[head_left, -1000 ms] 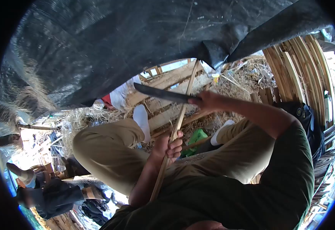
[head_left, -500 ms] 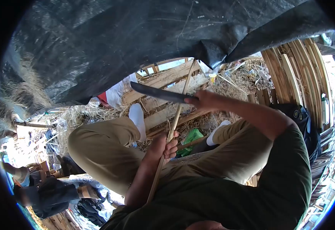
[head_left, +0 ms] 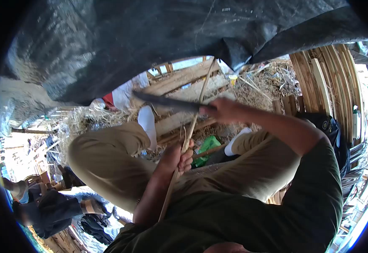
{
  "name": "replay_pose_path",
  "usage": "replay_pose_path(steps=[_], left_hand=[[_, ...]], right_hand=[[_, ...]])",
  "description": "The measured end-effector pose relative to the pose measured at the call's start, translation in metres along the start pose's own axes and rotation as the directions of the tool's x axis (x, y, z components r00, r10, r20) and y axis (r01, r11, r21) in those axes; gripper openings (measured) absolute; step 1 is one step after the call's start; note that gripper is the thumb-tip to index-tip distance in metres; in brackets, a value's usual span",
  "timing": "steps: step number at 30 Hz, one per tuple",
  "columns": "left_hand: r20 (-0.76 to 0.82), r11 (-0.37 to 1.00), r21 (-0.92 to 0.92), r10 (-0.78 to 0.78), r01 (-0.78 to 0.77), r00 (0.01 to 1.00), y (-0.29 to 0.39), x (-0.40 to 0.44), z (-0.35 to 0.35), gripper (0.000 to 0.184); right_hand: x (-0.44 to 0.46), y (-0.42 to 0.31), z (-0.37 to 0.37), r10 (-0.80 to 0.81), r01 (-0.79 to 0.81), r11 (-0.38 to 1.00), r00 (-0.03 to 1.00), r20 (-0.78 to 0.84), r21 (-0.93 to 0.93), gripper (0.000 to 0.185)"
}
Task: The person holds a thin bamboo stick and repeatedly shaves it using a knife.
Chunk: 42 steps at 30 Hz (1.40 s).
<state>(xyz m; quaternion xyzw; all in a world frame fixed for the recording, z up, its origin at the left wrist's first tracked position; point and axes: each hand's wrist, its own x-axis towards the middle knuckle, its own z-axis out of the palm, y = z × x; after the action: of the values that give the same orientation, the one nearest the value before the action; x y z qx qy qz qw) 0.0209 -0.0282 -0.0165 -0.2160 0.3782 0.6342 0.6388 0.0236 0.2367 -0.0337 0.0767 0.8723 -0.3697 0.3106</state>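
Note:
My left hand (head_left: 179, 158) is wrapped round a long, thin wooden strip (head_left: 201, 95) that slants from my body up towards the black sheet. A thin shaving curls off the strip just above my fist. In my right hand (head_left: 222, 111) is the handle of a machete (head_left: 169, 101). Its long dark blade points left and lies across the strip, higher up than my left hand; whether the edge touches the wood I cannot tell.
A black plastic sheet (head_left: 150, 33) hangs low ahead. Wooden planks (head_left: 188, 86) and straw (head_left: 272, 84) lie on the ground. Stacked slats (head_left: 339, 84) stand at right beside a dark backpack (head_left: 329, 126). A green plastic bag (head_left: 209, 145) lies between my legs. Another person's legs (head_left: 57, 211) show at lower left.
The machete has slid slightly down and left along the strip, nearer my left hand. My left hand keeps its hold, and the shaving stands out more.

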Motion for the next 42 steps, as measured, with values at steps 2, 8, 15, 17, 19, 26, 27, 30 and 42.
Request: replay_pose_path(steps=[2, 8, 15, 17, 19, 26, 27, 30, 42], left_hand=[[-0.010, 1.000, 0.017, 0.014, -0.014, 1.000, 0.001, -0.001, 0.004, 0.016], [-0.026, 0.998, 0.063, -0.005, 0.006, 1.000, 0.000, 0.000, -0.002, 0.022], [-0.054, 0.999, 0.043, 0.024, -0.021, 0.998, 0.000, 0.003, 0.006, 0.016], [-0.071, 0.999, 0.047, 0.016, -0.013, 0.997, 0.000, 0.002, 0.007, 0.016], [-0.087, 0.997, 0.068, 0.026, -0.020, 0.996, 0.001, -0.002, 0.006, 0.017], [-0.107, 0.994, 0.106, 0.036, -0.025, 0.994, -0.002, -0.006, 0.006, 0.020], [-0.092, 0.997, 0.080, 0.022, -0.015, 0.996, -0.003, 0.000, 0.004, 0.023], [-0.077, 0.996, 0.086, 0.039, -0.032, 0.996, -0.001, 0.002, 0.004, 0.028], [-0.105, 0.997, 0.049, 0.057, -0.052, 0.993, 0.003, -0.006, 0.013, 0.016]], right_hand=[[0.027, 0.028, -0.019, 0.166, -0.174, 0.984, 0.976, -0.143, -0.040, 0.057], [0.007, 0.018, -0.015, 0.314, -0.298, 0.948, 0.934, -0.168, 0.113, 0.053], [-0.005, -0.004, -0.018, 0.128, -0.130, 0.991, 0.990, -0.053, -0.024, 0.059], [0.024, 0.029, -0.030, 0.220, -0.227, 0.973, 0.964, -0.152, -0.029, 0.059], [0.024, 0.038, -0.043, 0.302, -0.292, 0.953, 0.940, -0.156, 0.084, 0.061], [-0.015, -0.012, 0.017, -0.002, 0.002, 1.000, 1.000, -0.001, 0.015, 0.056], [-0.016, -0.020, -0.001, 0.120, -0.126, 0.990, 0.989, 0.091, 0.064, 0.057], [0.018, 0.026, -0.022, 0.201, -0.200, 0.979, 0.977, -0.067, 0.027, 0.061], [-0.002, 0.005, -0.008, 0.149, -0.147, 0.989, 0.984, -0.096, 0.023, 0.062]])
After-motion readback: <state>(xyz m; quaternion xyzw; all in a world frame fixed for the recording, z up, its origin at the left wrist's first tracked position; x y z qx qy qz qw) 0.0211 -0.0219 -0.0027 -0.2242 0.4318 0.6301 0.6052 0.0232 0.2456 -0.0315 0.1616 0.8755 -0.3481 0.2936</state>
